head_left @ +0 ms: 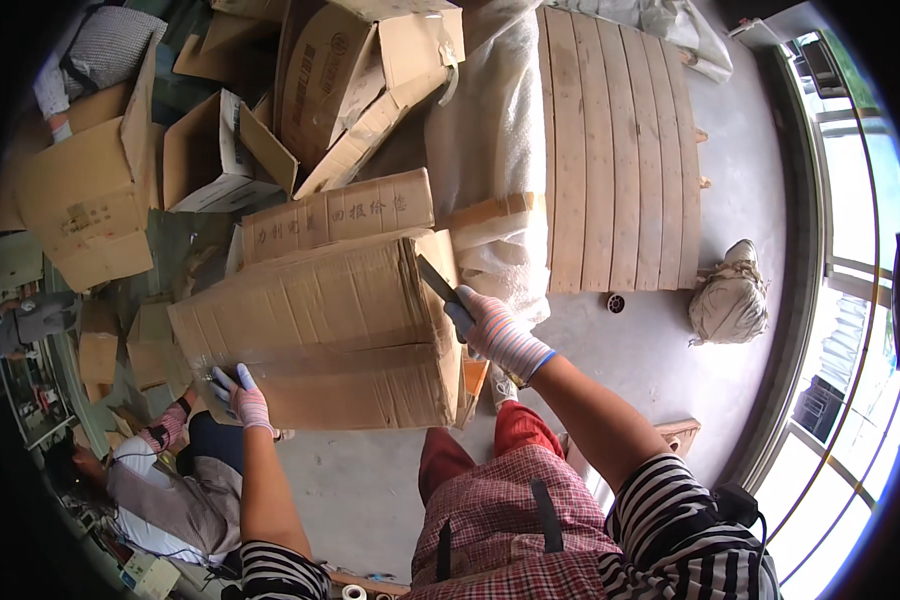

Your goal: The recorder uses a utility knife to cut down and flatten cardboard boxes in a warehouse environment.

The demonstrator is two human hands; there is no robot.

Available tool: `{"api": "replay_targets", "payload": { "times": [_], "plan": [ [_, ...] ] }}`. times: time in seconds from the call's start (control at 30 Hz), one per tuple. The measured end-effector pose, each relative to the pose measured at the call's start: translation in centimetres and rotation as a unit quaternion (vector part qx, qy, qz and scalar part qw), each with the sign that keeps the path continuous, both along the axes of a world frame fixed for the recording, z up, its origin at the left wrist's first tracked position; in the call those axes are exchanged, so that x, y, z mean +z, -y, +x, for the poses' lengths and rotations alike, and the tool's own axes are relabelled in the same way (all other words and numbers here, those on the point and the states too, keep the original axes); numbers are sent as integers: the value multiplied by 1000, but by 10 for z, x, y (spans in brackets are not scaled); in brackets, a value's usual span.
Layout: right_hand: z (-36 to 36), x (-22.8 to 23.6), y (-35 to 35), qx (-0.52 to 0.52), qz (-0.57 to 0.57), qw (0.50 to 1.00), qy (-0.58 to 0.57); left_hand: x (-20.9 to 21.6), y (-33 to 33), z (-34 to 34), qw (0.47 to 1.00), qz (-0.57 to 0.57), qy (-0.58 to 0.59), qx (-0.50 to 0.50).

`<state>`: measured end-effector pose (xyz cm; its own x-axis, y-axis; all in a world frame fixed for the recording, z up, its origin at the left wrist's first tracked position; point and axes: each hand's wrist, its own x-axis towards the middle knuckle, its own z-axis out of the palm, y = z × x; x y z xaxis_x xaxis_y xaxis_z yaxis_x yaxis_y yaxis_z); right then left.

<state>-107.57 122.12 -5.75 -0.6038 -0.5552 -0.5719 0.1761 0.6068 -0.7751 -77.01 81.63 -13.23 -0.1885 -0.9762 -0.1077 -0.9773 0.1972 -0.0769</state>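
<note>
Gripping a knife point(436, 278), the right hand point(498, 326) is at the right end of a large cardboard box point(315, 335), its fingers wrapped around the handle and the dark blade slanting up to the left, toward the top right corner. Whether the blade touches the cardboard cannot be told. The left hand point(245, 402) grasps nothing; it rests with fingers extended on the lower left part of the same box. Both hands wear striped gloves with pale fingertips. The box is directly in front of the person, tilted, its sides creased and a strip of shiny tape running along it. Just behind it is another box point(340, 210) with dark writing on its side. Beyond the right end of the large box hangs clear plastic wrap point(485, 110), with a brown strip point(495, 208) across it, beside a wooden pallet point(620, 150). A tied sack point(728, 308) sits on the grey floor point(345, 490) near the pallet, by the windows point(845, 350). More cardboard boxes point(85, 190) crowd the upper left. At lower left, well apart from the knife, another person point(175, 500) in a grey vest bends forward. The wearer has a red checked apron point(520, 510) and black-and-white striped sleeves point(670, 510).
</note>
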Motion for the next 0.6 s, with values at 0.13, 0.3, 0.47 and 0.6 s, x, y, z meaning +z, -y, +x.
{"api": "replay_targets", "payload": {
  "times": [0.13,0.3,0.47,0.6],
  "plan": [
    [-13,12,-3,48,67,996,30,1,-5,-9,1000,12,5,7],
    [-62,50,-2,294,185,935,68,0,3,4,1000,-8,-9,-23],
    [-16,19,-28,288,136,937,-143,3,4,14,999,-14,-3,-49],
    [27,-5,-34,166,130,965,-155,5,-12,-10,999,-1,27,-21]
  ]
}}
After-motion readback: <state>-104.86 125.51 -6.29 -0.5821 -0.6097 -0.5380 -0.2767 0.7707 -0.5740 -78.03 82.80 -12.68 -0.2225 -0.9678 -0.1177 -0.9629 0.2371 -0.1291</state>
